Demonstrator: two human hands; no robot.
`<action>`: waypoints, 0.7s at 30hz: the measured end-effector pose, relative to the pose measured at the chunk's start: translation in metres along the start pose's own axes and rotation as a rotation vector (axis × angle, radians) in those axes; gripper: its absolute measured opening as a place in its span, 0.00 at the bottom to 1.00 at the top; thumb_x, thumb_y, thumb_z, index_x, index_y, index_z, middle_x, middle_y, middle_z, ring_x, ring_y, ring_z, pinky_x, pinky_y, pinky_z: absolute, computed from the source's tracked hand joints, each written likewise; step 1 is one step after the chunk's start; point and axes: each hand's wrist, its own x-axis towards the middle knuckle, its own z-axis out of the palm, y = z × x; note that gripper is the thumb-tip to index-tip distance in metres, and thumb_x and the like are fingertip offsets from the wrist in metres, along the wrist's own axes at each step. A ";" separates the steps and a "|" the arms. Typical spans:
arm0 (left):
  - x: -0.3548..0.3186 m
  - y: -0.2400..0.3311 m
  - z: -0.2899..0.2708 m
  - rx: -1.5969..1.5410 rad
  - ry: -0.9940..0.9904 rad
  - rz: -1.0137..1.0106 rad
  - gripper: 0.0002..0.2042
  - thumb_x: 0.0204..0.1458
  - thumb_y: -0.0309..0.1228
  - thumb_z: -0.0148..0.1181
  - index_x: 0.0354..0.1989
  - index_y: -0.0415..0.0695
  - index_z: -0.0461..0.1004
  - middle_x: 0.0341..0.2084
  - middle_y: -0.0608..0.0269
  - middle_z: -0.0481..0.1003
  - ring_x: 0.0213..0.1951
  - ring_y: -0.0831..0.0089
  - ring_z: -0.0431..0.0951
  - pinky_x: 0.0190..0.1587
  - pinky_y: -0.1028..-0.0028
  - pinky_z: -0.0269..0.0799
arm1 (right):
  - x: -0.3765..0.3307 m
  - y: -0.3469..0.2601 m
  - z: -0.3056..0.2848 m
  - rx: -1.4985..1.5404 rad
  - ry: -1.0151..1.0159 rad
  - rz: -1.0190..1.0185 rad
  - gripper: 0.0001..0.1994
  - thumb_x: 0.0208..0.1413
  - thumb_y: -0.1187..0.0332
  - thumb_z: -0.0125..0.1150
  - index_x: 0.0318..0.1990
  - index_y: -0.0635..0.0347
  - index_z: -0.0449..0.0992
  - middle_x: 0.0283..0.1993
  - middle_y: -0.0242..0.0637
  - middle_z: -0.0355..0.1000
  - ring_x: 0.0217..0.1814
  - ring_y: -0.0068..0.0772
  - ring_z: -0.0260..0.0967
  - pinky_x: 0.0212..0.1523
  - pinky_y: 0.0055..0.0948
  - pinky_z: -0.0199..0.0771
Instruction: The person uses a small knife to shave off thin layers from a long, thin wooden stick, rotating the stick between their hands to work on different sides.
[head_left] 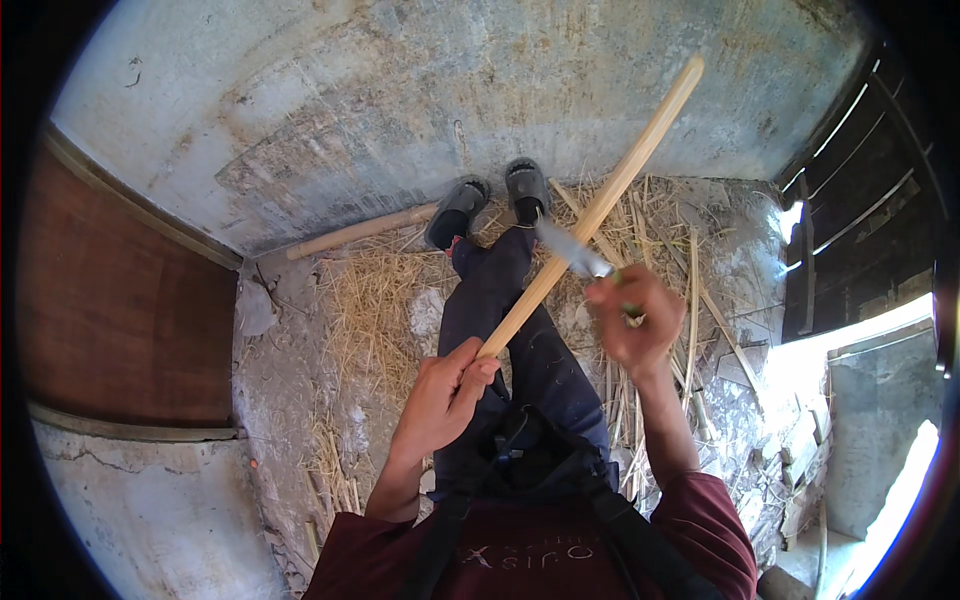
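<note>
One long wooden stick [603, 198] slants up over our legs [558, 368] in the head view. Our left hand [437, 402] wraps around its near end. Our right hand [643, 318] grips a knife [568, 248], its blurry blade across the stick; we can't tell if they touch. We think we're shaving the wood, so the next stroke needs a still stick and a flat blade.

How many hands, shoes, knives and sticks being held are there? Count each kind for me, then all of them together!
Hands: 2 (left hand, right hand)
Shoes: 2 (left shoe, right shoe)
Knife: 1
Held stick: 1
Total: 6
</note>
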 end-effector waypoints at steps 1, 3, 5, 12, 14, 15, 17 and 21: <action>-0.002 -0.001 0.000 0.010 -0.001 -0.008 0.16 0.73 0.39 0.52 0.34 0.40 0.70 0.20 0.72 0.68 0.19 0.86 0.66 0.21 0.79 0.61 | 0.009 0.000 -0.004 -0.025 0.042 0.063 0.12 0.49 0.75 0.80 0.30 0.59 0.76 0.27 0.38 0.75 0.20 0.30 0.74 0.19 0.30 0.67; -0.006 -0.001 0.000 0.030 -0.004 -0.023 0.17 0.73 0.39 0.53 0.33 0.40 0.70 0.19 0.72 0.67 0.19 0.86 0.66 0.21 0.79 0.61 | 0.014 0.006 -0.009 0.007 0.079 0.123 0.13 0.50 0.76 0.80 0.29 0.60 0.75 0.28 0.41 0.77 0.21 0.33 0.75 0.21 0.28 0.68; -0.007 -0.002 0.001 0.025 0.016 -0.009 0.16 0.73 0.38 0.53 0.32 0.40 0.70 0.19 0.72 0.67 0.19 0.86 0.66 0.21 0.79 0.62 | 0.012 -0.001 -0.009 0.043 0.012 0.103 0.12 0.49 0.75 0.80 0.30 0.59 0.76 0.27 0.40 0.76 0.21 0.32 0.74 0.20 0.29 0.68; -0.004 0.000 0.007 0.108 0.063 0.066 0.17 0.71 0.35 0.56 0.29 0.40 0.67 0.17 0.70 0.68 0.18 0.84 0.67 0.21 0.77 0.61 | 0.008 -0.018 0.002 0.087 -0.136 -0.062 0.12 0.46 0.71 0.82 0.31 0.56 0.80 0.25 0.33 0.74 0.18 0.28 0.71 0.17 0.29 0.64; -0.007 0.000 0.007 0.144 0.099 0.078 0.18 0.71 0.35 0.57 0.28 0.41 0.67 0.15 0.69 0.68 0.17 0.83 0.67 0.20 0.77 0.60 | 0.011 -0.018 0.000 0.067 -0.129 -0.069 0.12 0.46 0.71 0.82 0.31 0.56 0.80 0.25 0.33 0.73 0.18 0.28 0.70 0.16 0.29 0.64; -0.008 0.000 0.006 0.162 0.116 0.084 0.18 0.71 0.36 0.57 0.27 0.41 0.66 0.15 0.69 0.67 0.17 0.83 0.67 0.20 0.77 0.60 | 0.013 -0.017 -0.001 0.057 -0.125 -0.073 0.12 0.46 0.71 0.83 0.31 0.55 0.80 0.25 0.33 0.73 0.18 0.28 0.70 0.16 0.29 0.63; -0.008 0.000 0.005 0.189 0.117 0.106 0.19 0.71 0.36 0.57 0.27 0.41 0.66 0.14 0.69 0.66 0.16 0.83 0.66 0.20 0.76 0.59 | 0.015 -0.017 -0.003 0.055 -0.119 -0.109 0.12 0.46 0.71 0.82 0.30 0.56 0.79 0.25 0.33 0.73 0.18 0.28 0.70 0.16 0.29 0.64; -0.014 -0.007 0.006 0.111 0.130 0.147 0.16 0.70 0.35 0.59 0.29 0.41 0.68 0.11 0.60 0.57 0.11 0.71 0.57 0.18 0.67 0.51 | 0.026 -0.009 -0.014 -0.061 0.031 -0.102 0.13 0.47 0.74 0.81 0.29 0.60 0.77 0.24 0.36 0.75 0.20 0.29 0.72 0.17 0.29 0.64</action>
